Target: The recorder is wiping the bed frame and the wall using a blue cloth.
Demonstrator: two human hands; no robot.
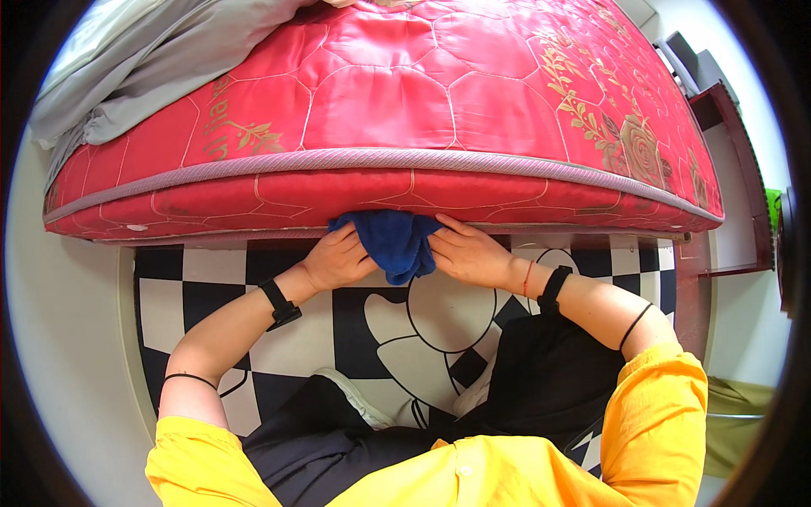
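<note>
A dark blue cloth [390, 242] hangs bunched against the lower front edge of a red quilted mattress [384, 106]. My left hand [336, 256] grips the cloth's left side, fingers bent into it. On the other side my right hand [463, 251] holds the cloth too, its fingers pointing up toward the mattress edge. Both hands are close together at the middle of the mattress's near side. Some fingertips are hidden by the cloth. Black bands circle both wrists.
Grey bedding [169, 72] lies over the mattress's far left corner. Under me is a black-and-white checked mat [291, 334]. A white wall [72, 338] runs along the left. A dark red wooden cabinet [743, 169] and an olive fabric [739, 414] are at the right.
</note>
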